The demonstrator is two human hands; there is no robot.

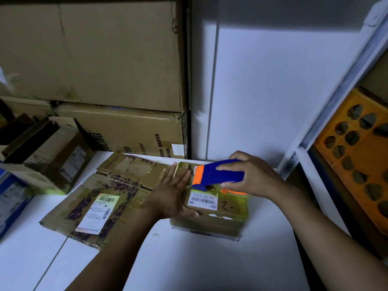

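Gripped the tape dispenser [218, 173] in the right hand [254, 177], fingers curled round it, its nose down on the box [212, 217] beneath that hand. Pressed the left hand [172, 192] flat, fingers straight, on the same box.

Head cam, looks fwd and down, close

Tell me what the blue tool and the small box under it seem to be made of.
Blue tool: likely hard plastic, smooth and slightly glossy, with an orange band. Small box: brown cardboard, matte, wrapped in shiny clear tape that glints yellowish; a paper label sits on top.
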